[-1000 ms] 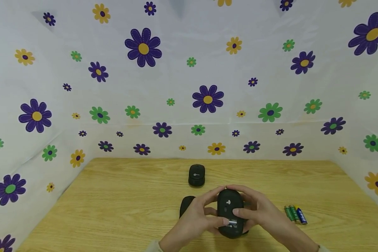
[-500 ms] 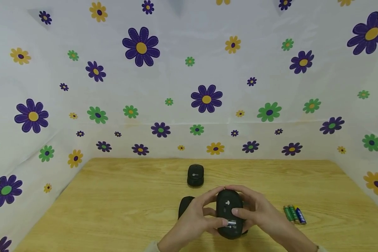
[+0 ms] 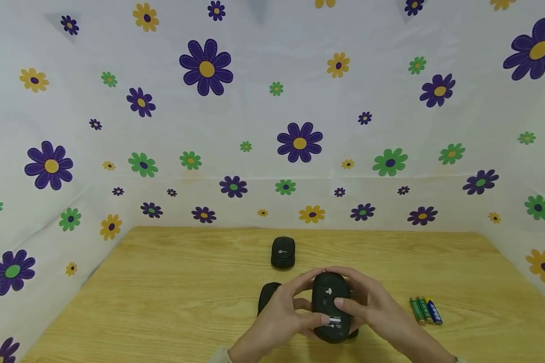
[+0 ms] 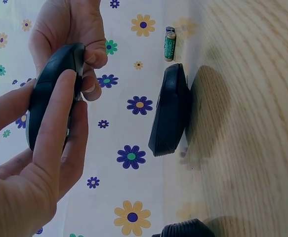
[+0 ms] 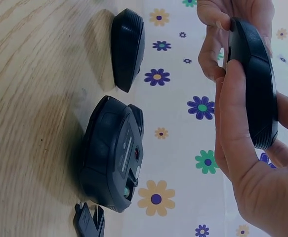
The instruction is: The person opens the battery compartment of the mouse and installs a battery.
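A black computer mouse [image 3: 331,327] is held up between both hands, its underside with a white label and small optical window facing the head camera. My left hand [image 3: 279,320] grips its left side, thumb over the label. From the right, my right hand [image 3: 381,305] grips it with the thumb on the underside. Its dark curved side [image 5: 258,84] shows in the right wrist view. Below the hands, a second mouse [image 5: 104,153] lies upside down, its battery bay open with a green battery [image 5: 127,191] inside. A black battery cover [image 5: 88,222] lies beside it.
Another mouse [image 3: 283,252] stands at the back of the wooden table [image 3: 186,282]. One more mouse [image 3: 267,296] is partly hidden behind the left hand. Several batteries [image 3: 425,310], green and blue, lie in a row at the right. Flower-printed sheeting [image 3: 254,111] encloses the table.
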Available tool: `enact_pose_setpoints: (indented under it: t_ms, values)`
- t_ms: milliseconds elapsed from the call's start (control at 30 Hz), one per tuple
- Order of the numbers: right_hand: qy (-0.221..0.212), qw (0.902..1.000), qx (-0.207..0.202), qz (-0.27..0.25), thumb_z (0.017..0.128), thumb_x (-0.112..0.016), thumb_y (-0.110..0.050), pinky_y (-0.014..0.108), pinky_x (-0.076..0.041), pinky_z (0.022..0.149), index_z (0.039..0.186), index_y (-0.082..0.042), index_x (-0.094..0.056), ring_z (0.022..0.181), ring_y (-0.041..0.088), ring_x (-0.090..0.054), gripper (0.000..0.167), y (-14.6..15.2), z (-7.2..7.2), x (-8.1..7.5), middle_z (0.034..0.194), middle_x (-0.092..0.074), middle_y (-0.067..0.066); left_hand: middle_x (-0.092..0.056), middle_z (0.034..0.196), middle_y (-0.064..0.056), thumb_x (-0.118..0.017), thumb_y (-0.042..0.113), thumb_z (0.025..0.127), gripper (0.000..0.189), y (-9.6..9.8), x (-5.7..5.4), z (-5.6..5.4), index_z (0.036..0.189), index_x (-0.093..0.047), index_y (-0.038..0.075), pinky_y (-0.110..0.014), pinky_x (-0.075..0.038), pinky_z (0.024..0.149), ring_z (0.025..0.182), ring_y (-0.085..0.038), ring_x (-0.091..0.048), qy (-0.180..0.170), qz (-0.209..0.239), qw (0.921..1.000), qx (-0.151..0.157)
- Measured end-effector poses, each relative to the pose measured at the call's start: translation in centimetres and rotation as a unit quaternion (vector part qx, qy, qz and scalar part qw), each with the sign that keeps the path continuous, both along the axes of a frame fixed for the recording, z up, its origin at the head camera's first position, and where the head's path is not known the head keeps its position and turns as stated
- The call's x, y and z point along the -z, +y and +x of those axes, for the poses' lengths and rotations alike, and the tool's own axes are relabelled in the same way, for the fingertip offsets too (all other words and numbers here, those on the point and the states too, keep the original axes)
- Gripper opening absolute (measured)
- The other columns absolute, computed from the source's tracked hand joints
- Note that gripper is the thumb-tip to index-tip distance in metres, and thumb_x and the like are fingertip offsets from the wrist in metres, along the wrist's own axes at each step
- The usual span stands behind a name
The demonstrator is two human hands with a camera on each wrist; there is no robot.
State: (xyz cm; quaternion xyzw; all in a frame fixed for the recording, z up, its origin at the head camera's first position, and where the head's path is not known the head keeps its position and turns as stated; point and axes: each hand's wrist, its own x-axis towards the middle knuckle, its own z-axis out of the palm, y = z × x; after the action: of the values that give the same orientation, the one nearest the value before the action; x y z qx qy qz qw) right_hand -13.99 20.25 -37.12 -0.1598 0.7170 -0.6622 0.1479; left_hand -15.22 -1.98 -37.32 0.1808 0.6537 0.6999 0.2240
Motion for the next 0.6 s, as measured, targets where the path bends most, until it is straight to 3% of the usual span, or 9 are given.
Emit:
enact_pose_setpoints:
  t_ms: [233,600]
  values:
    - [-0.015,0.9999,-0.002,-0.002,0.102,-0.059,-0.005,0.051,-0.063,0.075,0.154,0.001,-0.033,0.113,0.036,-0.059,0.059,-0.20,-0.09,0.18,0.135,-0.051,0.029,-0.055,0.138,-0.010,-0.074,-0.009,0.084,0.074,-0.12,0.12,-0.10,0.148,-0.053,0.019,-0.042,-0.064,0.066,0.090,-0.023,-0.069,0.001,0.001,1.0000,-0.001]
    - [0.008,0.9999,0.004,-0.004,0.104,-0.056,-0.006,0.050,-0.064,0.072,0.156,0.000,-0.029,0.108,0.035,-0.063,0.058,-0.58,-0.16,0.35,0.130,-0.054,0.029,-0.054,0.139,-0.010,-0.073,-0.010,0.085,0.074,-0.38,0.07,-0.29,0.150,-0.051,0.017,-0.046,-0.064,0.066,0.089,-0.023,-0.069,0.006,0.008,0.9999,0.006]
